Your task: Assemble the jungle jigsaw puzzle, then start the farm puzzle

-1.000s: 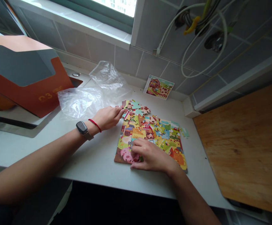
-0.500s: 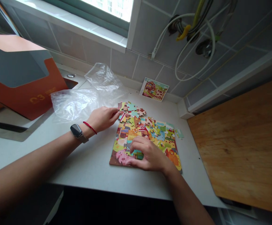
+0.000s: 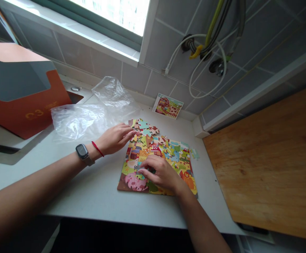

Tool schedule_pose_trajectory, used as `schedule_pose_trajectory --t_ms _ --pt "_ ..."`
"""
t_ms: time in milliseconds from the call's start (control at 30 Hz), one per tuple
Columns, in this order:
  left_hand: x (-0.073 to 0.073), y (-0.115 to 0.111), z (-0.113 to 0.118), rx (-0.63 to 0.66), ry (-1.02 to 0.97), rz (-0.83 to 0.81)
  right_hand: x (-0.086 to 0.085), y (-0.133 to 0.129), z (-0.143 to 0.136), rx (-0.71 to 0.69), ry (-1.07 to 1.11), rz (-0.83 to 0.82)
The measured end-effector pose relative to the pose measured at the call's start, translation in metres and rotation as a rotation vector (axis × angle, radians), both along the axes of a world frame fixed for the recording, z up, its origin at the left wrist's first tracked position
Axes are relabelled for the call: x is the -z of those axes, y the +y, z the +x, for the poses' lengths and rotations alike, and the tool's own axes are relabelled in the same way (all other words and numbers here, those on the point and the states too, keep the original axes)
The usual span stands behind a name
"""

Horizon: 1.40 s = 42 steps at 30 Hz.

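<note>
A colourful animal jigsaw puzzle (image 3: 134, 181) lies flat on the white counter. Loose puzzle pieces (image 3: 143, 125) are heaped at its upper left and spread over its upper part. At the left edge of that heap is my left hand (image 3: 118, 137), its fingers extended and touching or just above the pieces; nothing shows in its grasp. Over the middle of the puzzle, my right hand (image 3: 160, 172) is curled, thumb and fingertips near each other at the left-centre part. Whether a piece is between them is too small to tell.
Crumpled clear plastic (image 3: 83, 121) lies left of the puzzle, beside an orange box (image 3: 18, 105). A small farm picture card (image 3: 168, 106) leans by the tiled wall. Cables (image 3: 208, 45) hang above. A wooden board (image 3: 268, 161) stands on the right.
The view has shifted slightly. My left hand's fingers have straightened over the heap. My right hand has moved up a little from the pink pig, its thumb now nearer the fingers.
</note>
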<state>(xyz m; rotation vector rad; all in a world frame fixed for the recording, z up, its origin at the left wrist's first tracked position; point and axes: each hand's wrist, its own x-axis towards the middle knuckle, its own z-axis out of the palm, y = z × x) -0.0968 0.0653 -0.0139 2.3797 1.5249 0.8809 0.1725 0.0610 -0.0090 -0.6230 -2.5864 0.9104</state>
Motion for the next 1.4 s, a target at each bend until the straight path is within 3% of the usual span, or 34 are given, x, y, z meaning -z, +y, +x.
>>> schedule_pose_trajectory --t_ms 100,333,700,833,1167,1400 --pt "0.001 -0.002 0.006 0.125 0.008 0.011 0.001 0.001 0.001 0.025 0.001 -0.011" --pt "-0.001 -0.006 0.011 0.257 -0.001 -0.030 0.006 0.003 0.001 0.041 -0.028 -0.016" --pt "-0.005 -0.008 0.008 0.320 -0.041 -0.111 0.006 0.004 0.001 0.042 -0.062 -0.005" --pt "-0.006 -0.008 0.007 0.326 -0.071 -0.086 0.005 0.004 0.000 0.087 -0.038 -0.031" --pt "-0.003 -0.011 0.007 0.190 -0.141 -0.022 0.014 0.012 0.001 0.395 0.100 -0.025" --pt "-0.007 -0.014 0.010 0.107 -0.208 0.050 0.023 0.023 0.004 0.614 0.135 0.175"
